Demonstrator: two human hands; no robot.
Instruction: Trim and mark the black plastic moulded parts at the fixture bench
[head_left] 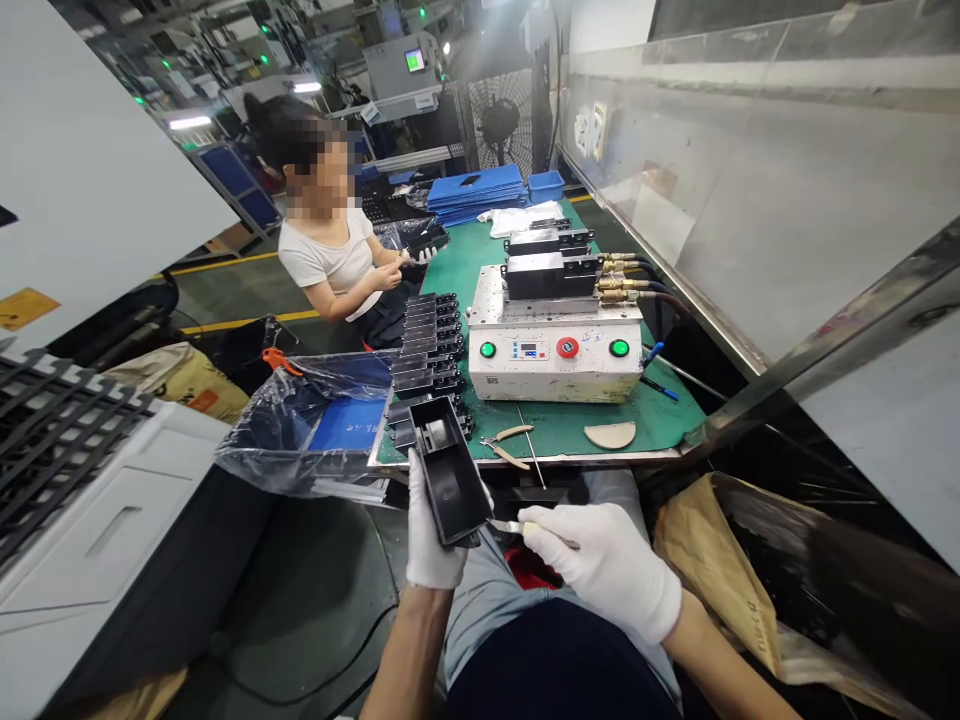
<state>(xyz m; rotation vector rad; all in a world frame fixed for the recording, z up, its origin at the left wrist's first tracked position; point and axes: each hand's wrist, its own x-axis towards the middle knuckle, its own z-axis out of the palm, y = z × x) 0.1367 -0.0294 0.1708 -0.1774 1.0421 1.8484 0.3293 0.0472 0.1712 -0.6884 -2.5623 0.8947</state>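
A factory floor with machines and a caged fan (499, 125) lies behind a green-topped worktable (570, 425). On the table sits a white control box (555, 378) with two green buttons and a red one, black parts and hoses on top. To its left runs a row of black parts (427, 345); in front lie small pliers (514, 432) with tan handles and a pale half-round piece (610, 435). A co-worker (322, 255) in a white top sits at the far left side, holding a black part. Nearest the viewer, over the wearer's lap just off the table's front edge, is an open black housing (459, 500), tilted, its hollow side up. The white-gloved left hand (431, 545) grips it from beneath and the side. The white-gloved right hand (604, 565) closes its fingers around a small bladed tool (510, 526), whose tip is at the housing's lower right corner; whether it touches is unclear.
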